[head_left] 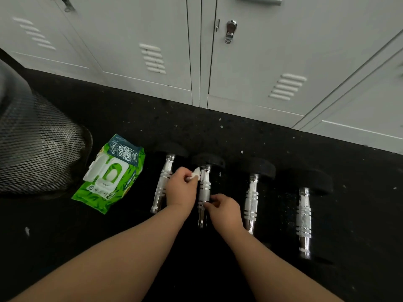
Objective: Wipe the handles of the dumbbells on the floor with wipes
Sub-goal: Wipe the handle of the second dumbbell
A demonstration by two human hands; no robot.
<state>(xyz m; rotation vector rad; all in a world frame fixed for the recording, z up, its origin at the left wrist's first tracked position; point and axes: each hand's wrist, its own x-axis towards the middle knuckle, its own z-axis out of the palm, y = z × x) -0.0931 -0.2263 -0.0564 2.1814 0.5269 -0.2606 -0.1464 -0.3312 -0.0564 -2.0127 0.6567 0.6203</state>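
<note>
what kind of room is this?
Probably a gym locker room: grey metal lockers along the wall, four dumbbells lying on a black speckled rubber floor.

floor (272, 149): black speckled (rubbery) | lockers (272, 51): pale grey, vented

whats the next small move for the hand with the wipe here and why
Probably draw the wipe down along the second dumbbell's handle toward the right hand. The left hand pinches the crumpled wipe against the handle's top end, by the black weight head, and the right hand's fingers steady the lower part, so the length between them looks like the next stretch to rub.
</note>
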